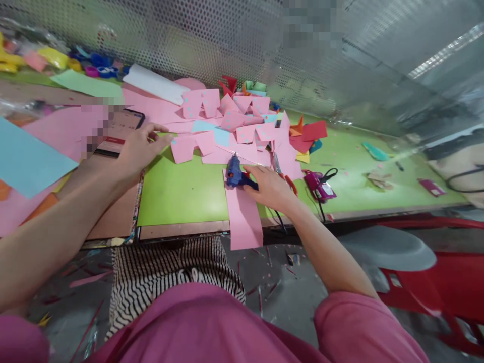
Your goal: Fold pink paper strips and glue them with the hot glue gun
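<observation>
My right hand (266,185) is closed around the handle of a blue glue gun (234,172). The gun lies over a pink paper strip (245,217), which hangs past the table's front edge. Close beyond that hand are orange-handled scissors (279,164), partly hidden by it. My left hand (142,146) is over the left side of the green surface, fingers loosely bent and apart. Its fingertips come near the left edge of a pink glasses-shaped paper cutout (183,149); whether they touch it I cannot tell. A phone (120,126) lies just behind the left wrist.
More pink glasses-shaped cutouts (202,103) with small dots are piled at the back, with red paper (314,130) beside them. A purple box with a cable (319,185) sits to the right. Blue paper (30,156) lies far left. A red chair (446,287) stands at right.
</observation>
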`<state>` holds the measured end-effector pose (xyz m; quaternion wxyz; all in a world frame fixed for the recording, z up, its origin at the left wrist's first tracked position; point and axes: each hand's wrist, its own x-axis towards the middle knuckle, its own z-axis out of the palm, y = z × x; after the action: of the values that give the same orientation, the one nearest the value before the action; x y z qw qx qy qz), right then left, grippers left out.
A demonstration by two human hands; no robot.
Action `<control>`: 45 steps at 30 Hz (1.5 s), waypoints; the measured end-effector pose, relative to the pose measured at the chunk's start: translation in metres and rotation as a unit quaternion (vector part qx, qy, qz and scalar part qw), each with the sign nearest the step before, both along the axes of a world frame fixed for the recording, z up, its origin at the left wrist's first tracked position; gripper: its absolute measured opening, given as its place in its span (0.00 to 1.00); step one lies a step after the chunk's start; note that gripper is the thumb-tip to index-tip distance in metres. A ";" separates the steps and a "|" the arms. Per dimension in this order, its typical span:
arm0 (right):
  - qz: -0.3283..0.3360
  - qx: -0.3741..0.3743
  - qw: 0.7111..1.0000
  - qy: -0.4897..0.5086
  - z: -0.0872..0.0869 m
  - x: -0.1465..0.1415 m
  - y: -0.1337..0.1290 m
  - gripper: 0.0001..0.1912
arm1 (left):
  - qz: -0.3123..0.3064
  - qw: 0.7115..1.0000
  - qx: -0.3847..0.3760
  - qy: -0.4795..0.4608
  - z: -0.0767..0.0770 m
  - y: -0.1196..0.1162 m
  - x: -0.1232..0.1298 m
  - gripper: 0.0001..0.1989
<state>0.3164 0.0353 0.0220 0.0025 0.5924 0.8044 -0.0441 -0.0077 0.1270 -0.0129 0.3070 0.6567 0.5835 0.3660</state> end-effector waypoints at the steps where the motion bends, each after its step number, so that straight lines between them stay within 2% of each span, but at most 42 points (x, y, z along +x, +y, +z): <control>1: 0.000 0.000 1.000 0.001 -0.001 -0.001 0.002 0.29 | -0.008 1.000 -0.014 -0.010 0.004 0.002 -0.001 0.23; 6: 0.008 -0.002 1.000 -0.016 0.001 -0.004 0.011 0.27 | -0.033 0.997 -0.069 0.021 0.019 0.009 0.002 0.16; 14: 0.012 0.003 0.999 -0.044 -0.002 -0.004 0.018 0.21 | -0.035 0.996 -0.065 0.057 0.012 0.020 0.008 0.11; 17: 0.008 0.010 1.000 -0.001 0.002 0.001 0.020 0.19 | -0.037 0.996 -0.068 0.037 0.013 0.021 0.008 0.16; 20: -0.010 0.013 0.993 0.120 0.010 0.008 0.019 0.17 | -0.017 0.999 -0.047 0.005 0.014 0.018 0.007 0.22; 22: -0.028 -0.014 0.964 0.264 0.014 0.010 0.018 0.16 | 0.009 0.999 -0.037 -0.014 0.013 0.013 0.005 0.24; 23: -0.037 -0.035 0.935 0.350 0.014 0.009 0.017 0.16 | 0.024 0.999 -0.037 -0.010 0.011 0.009 0.004 0.25; 26: -0.048 -0.105 0.812 0.573 0.013 -0.005 0.019 0.16 | 0.048 0.997 -0.042 0.042 0.005 -0.001 0.004 0.26; 28: -0.033 -0.152 0.751 0.641 0.011 -0.022 0.023 0.17 | 0.025 0.995 -0.039 0.088 -0.001 -0.006 0.005 0.23; 29: -0.024 -0.173 0.736 0.654 0.010 -0.031 0.025 0.17 | 0.008 0.994 -0.033 0.101 -0.004 -0.007 0.006 0.21; 31: -0.005 -0.200 0.723 0.661 0.009 -0.050 0.032 0.19 | -0.021 0.993 -0.018 0.111 -0.010 -0.007 0.008 0.17; 34: 0.023 -0.240 0.726 0.644 0.005 -0.072 0.044 0.22 | -0.023 0.995 -0.010 0.100 -0.017 -0.003 0.009 0.15; 37: 0.023 -0.249 0.744 0.619 -0.007 -0.079 0.053 0.24 | -0.022 0.996 -0.014 0.087 -0.018 0.000 0.008 0.14; 42: 0.013 -0.178 0.832 0.525 -0.026 -0.074 0.055 0.23 | -0.039 0.995 0.000 0.095 -0.017 -0.001 0.008 0.15; 45: 0.021 -0.154 0.853 0.497 -0.029 -0.073 0.053 0.25 | -0.028 0.995 0.000 0.094 -0.017 -0.002 0.009 0.13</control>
<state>0.2437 0.0879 -0.0071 -0.3058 0.4666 0.6933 -0.4563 0.0009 0.1245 -0.0298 0.2611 0.7045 0.5910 0.2935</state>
